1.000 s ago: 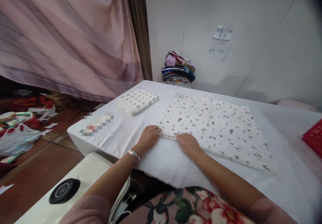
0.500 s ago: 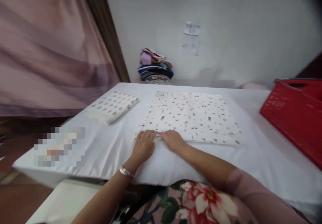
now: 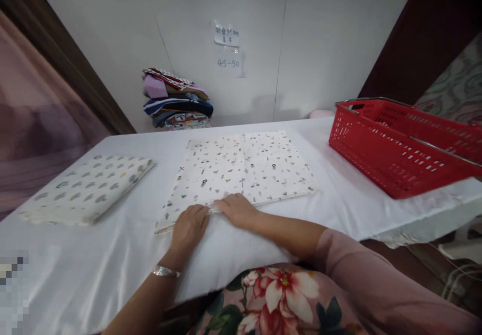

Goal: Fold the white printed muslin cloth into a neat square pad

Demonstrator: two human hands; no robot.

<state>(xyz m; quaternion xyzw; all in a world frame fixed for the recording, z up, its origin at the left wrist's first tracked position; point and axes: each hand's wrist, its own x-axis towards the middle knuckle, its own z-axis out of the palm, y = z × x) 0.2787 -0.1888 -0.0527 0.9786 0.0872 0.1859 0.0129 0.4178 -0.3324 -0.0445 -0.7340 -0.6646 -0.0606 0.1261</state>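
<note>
A white cloth with small dark printed motifs [image 3: 226, 166], folded into a flat rectangle, lies in front of me. At its near edge, left of the middle, my left hand [image 3: 190, 229] has its fingers over the top and closed on the hem; a silver bracelet circles that wrist. Close beside it, my right hand [image 3: 238, 210] holds the same edge, fingers together. The undersides of both hands and the thumb of the left are hidden. To the left rests another folded white cloth with grey cloud-like shapes [image 3: 90, 187], apart from both hands.
A red plastic basket [image 3: 395, 159] with metal handles stands on the right of the table covered in white fabric [image 3: 135, 254]. Behind the table's far edge is a stack of folded fabrics [image 3: 176, 99]. Two paper notes [image 3: 228, 64] are stuck to the wall.
My view has turned to the right, so more of the red basket shows. Both hands stay at the cloth's near edge, and the cloth looks much the same.
</note>
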